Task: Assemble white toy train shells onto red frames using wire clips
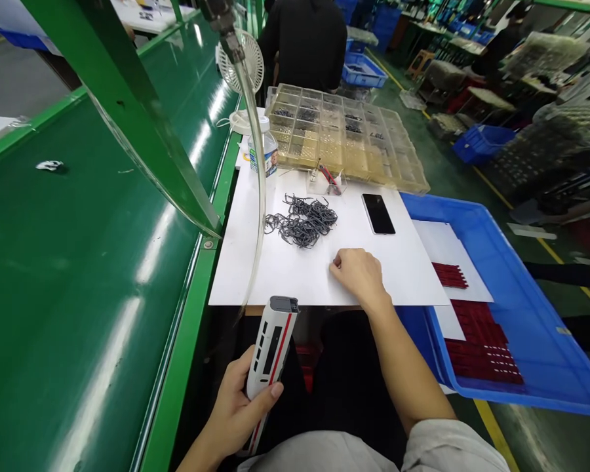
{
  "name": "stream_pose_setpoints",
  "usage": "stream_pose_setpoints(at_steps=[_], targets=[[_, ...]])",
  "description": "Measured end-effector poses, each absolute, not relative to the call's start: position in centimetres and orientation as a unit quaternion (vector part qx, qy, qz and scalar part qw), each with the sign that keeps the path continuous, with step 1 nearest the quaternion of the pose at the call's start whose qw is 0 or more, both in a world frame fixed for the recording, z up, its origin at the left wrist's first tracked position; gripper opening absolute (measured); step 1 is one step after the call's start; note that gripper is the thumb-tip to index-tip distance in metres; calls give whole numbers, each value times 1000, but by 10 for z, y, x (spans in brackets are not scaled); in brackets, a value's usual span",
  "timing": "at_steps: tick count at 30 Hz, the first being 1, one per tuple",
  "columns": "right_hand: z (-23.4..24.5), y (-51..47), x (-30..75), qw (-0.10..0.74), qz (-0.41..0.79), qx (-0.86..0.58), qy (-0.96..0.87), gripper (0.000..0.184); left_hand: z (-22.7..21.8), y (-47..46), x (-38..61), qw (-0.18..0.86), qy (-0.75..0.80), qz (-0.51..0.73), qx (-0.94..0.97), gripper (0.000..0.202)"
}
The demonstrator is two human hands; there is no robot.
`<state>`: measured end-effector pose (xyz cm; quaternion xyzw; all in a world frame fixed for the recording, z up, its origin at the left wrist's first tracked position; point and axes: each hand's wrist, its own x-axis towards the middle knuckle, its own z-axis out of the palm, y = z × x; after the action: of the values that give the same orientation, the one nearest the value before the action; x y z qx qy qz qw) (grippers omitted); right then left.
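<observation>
My left hand [240,406] is closed around a long white body with a red stripe and dark window-like slots, which looks like a toy train car [270,347]. It is held tilted above my lap, its dark grey end up, just off the near edge of the white board [295,278]. My right hand [358,272] rests on the board with its fingers curled in; whether anything is in them is hidden. Left of and beyond it lies a tangled pile of thin dark grey bent strips [307,219]. A phone [378,214] lies face up beyond my right hand.
A divided clear plastic box [344,134] stands at the back, with a small tray of tools [327,180] before it. A clear hose [258,216] hangs at left. The green conveyor [69,275] runs alongside. At right, a blue bin [535,314] holds dark red parts.
</observation>
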<state>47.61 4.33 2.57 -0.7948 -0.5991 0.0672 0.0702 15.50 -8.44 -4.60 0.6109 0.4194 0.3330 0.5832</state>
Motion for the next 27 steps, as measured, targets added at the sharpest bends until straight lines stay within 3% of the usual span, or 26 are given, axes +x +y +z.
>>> stream_pose_setpoints(at_steps=[3, 8, 13, 15, 18, 22, 27], targets=[[22, 35, 497, 88, 108, -763, -631, 14, -42, -83, 157, 575, 424, 328, 619, 36], [4, 23, 528, 219, 131, -627, -736, 38, -28, -77, 167, 577, 384, 310, 650, 31], [-19, 21, 507, 257, 101, -685, -675, 19, -24, -78, 174, 547, 360, 318, 685, 14], [-18, 18, 497, 269, 107, -683, -671, 19, -23, -79, 174, 535, 348, 314, 703, 10], [5, -2, 487, 345, 170, -645, -660, 21, -20, -79, 173, 531, 318, 308, 723, 7], [61, -48, 472, 480, 334, -465, -665, 22, -16, -79, 174, 532, 278, 308, 738, 11], [99, -87, 453, 458, 325, -405, -722, 31, -17, -82, 179, 526, 267, 314, 744, 16]])
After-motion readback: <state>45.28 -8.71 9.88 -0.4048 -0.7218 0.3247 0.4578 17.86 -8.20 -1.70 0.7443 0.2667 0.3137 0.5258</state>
